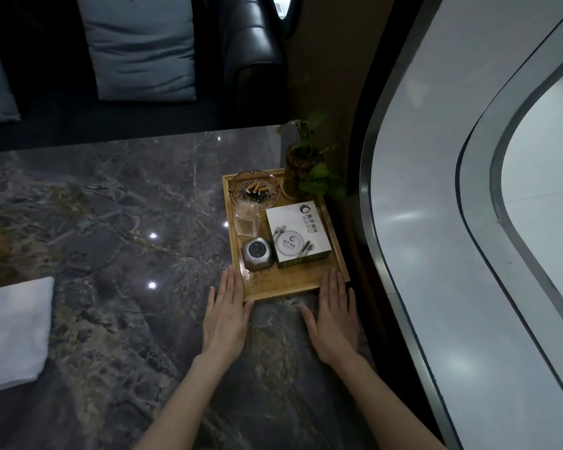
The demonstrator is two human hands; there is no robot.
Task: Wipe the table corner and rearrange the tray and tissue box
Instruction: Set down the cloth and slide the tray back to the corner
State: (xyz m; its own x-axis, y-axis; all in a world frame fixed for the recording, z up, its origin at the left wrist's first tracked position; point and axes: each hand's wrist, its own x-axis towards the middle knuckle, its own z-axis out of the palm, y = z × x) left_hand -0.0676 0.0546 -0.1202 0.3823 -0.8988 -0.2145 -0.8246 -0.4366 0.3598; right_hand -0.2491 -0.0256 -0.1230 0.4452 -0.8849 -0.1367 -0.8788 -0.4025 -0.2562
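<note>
Dark marble table (117, 222) fills the frame; the wooden tray (293, 284), carrying the tissue box (298, 232), sits right of centre. The left hand (226, 315) and right hand (333, 316) lie flat and open, holding nothing, at its near corners. The white cloth (13, 332) rests at the left edge, so wiping seems finished and only positioning remains.

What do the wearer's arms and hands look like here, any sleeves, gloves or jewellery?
Both forearms are bare as far as the frame shows: no sleeves in view. The left hand and the right hand are bare too, with no gloves. No rings, watch or wristband are visible on either side, and nothing is strapped or wired to the arms. The nails look short and plain, though the light is dim.
</note>
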